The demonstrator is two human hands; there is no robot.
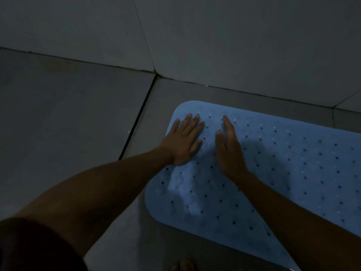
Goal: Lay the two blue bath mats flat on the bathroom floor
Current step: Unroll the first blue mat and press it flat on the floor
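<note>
A light blue bath mat [283, 173] with rows of small holes lies flat on the grey tiled floor, running off the right edge of the view. My left hand [183, 141] presses palm down on the mat's far left corner, fingers straight and spread. My right hand [229, 147] rests beside it on the mat, fingers straight and together. Only one mat is in view.
The tiled wall [214, 45] meets the floor just beyond the mat's far edge. Dark grout lines [136, 122] cross the floor to the left of the mat. Toes of a foot [183, 266] show at the bottom edge. The room is dim.
</note>
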